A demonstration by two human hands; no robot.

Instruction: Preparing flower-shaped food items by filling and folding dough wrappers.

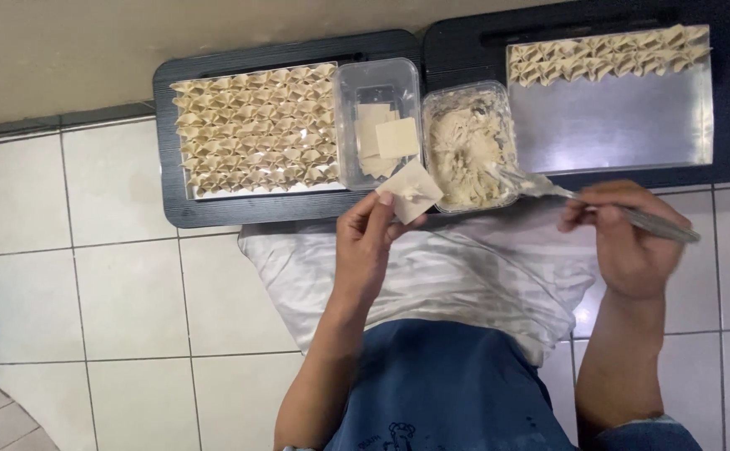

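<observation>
Two clear rectangular plastic tubs: one (pixel 377 125) just right of the full tray (pixel 252 129), another (pixel 467 146) beside it, further right.

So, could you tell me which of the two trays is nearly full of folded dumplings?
The left tray, wholly covered in dumplings; the right tray has only a top row.

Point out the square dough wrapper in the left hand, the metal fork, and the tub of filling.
Square pale dough wrapper (pixel 411 190), head view, its flat middle.
Metal fork (pixel 644 220), head view, mid-handle.
Clear plastic tub of filling (pixel 465 154), head view, the filling's surface.
</observation>
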